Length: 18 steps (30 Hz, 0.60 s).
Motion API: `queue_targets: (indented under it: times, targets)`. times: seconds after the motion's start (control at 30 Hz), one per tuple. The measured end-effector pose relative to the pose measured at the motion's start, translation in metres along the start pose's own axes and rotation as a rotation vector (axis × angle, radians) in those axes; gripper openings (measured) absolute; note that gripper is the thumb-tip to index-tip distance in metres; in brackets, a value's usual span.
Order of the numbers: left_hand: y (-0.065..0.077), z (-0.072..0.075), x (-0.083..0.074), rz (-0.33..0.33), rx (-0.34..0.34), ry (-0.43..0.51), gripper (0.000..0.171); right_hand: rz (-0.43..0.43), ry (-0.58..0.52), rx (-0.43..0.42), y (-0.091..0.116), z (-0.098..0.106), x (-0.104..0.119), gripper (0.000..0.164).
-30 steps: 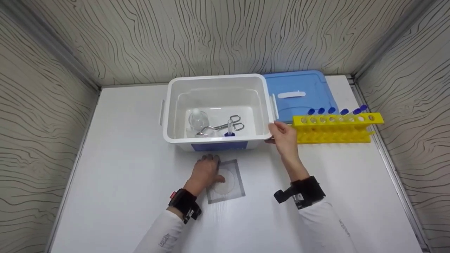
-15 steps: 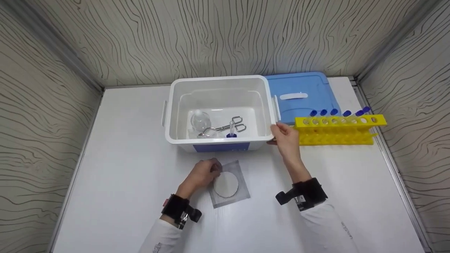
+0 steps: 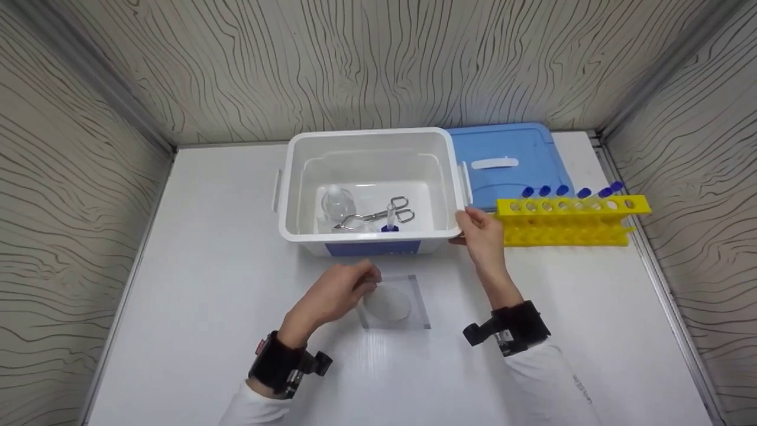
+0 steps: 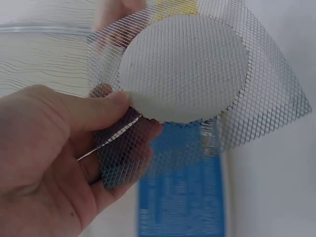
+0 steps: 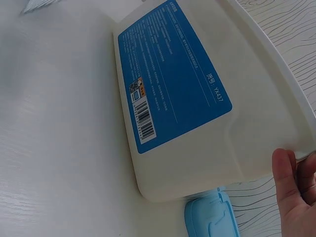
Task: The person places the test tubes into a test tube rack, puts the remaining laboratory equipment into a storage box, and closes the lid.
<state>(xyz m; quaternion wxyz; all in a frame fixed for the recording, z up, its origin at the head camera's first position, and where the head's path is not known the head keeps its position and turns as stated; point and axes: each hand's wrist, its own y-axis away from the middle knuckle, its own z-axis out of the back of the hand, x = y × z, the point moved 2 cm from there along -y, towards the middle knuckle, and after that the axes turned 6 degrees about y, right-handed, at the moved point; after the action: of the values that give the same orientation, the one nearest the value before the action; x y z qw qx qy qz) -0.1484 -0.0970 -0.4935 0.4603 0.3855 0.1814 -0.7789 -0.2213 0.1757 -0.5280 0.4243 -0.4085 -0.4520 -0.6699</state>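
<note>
A square wire gauze (image 3: 395, 305) with a round white centre is pinched at its left corner by my left hand (image 3: 334, 294), in front of the box. In the left wrist view the thumb lies on top of the gauze (image 4: 185, 69) with fingers beneath, and the sheet tilts against the box's blue label. My right hand (image 3: 485, 238) grips the front right corner of the white plastic box (image 3: 304, 245). Inside the box lie metal crucible tongs (image 3: 378, 217), a clear glass flask (image 3: 337, 204) and a blue-capped tube (image 3: 391, 219).
Right of the box, a yellow test tube rack (image 3: 568, 206) holds several blue-capped tubes. Behind the rack lies the blue box lid (image 3: 520, 142), partly hidden by the box. Patterned walls (image 3: 378, 65) stand behind and at both sides of the white table (image 3: 213, 266).
My left hand has gone from lying over the gauze to pinching its corner, and the gauze has shifted slightly right and tilted. The right hand stays on the box corner.
</note>
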Motion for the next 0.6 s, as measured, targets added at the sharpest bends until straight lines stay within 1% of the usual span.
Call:
queue_targets:
  times: [0.13, 0.27, 0.37, 0.43, 0.53, 0.6]
  targets:
    - [0.002, 0.022, -0.021, -0.063, -0.04, -0.006, 0.009, 0.006, 0.005, 0.003, 0.0, -0.001, -0.001, 0.045]
    - [0.001, 0.047, -0.04, -0.104, -0.114, -0.004, 0.007, 0.015, 0.004, -0.002, 0.0, 0.0, -0.001, 0.043]
    - [-0.002, 0.067, -0.049, -0.132, -0.196, 0.002, 0.006, 0.027, -0.004, -0.006, -0.001, 0.0, -0.002, 0.042]
    - [-0.005, 0.081, -0.054, -0.156, -0.262, 0.007, 0.007, 0.034, -0.008, -0.006, -0.001, 0.0, -0.002, 0.042]
    - [-0.011, 0.099, -0.057, -0.189, -0.376, 0.023, 0.009, 0.037, -0.005, -0.005, -0.001, -0.001, -0.003, 0.041]
    - [-0.016, 0.109, -0.057, -0.192, -0.449, 0.03, 0.01, 0.033, 0.003, 0.0, -0.002, 0.0, -0.003, 0.042]
